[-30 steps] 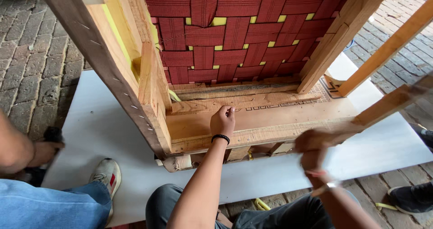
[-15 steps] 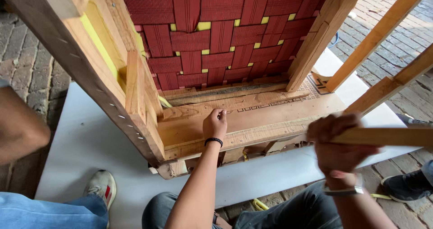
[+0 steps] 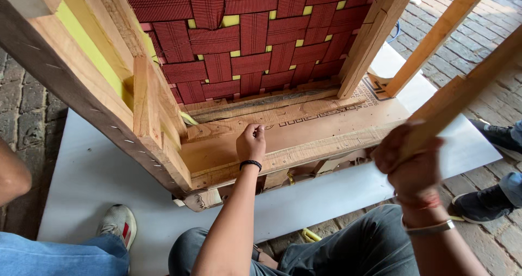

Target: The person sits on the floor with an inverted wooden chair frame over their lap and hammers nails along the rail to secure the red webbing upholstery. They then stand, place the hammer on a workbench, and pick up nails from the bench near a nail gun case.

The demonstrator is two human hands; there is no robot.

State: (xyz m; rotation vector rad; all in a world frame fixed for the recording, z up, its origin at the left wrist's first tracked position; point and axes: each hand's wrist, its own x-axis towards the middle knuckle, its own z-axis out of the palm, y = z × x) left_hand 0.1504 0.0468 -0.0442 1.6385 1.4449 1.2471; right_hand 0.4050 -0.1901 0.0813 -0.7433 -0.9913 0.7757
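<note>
Nearest me, my right hand [image 3: 408,159] is wrapped tight around a wooden stick [image 3: 462,94] whose long axis slants up and away to the right. Farther in, my left hand [image 3: 252,143] presses curled fingers onto the wooden frame rail [image 3: 304,145], below the red webbing [image 3: 255,31].

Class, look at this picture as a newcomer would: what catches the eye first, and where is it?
The red woven webbing with yellow showing through the gaps fills the top centre, framed by the wooden furniture frame. Below it, the left hand presses on the plywood panel, while the right hand grips a wooden bar at right.
</note>
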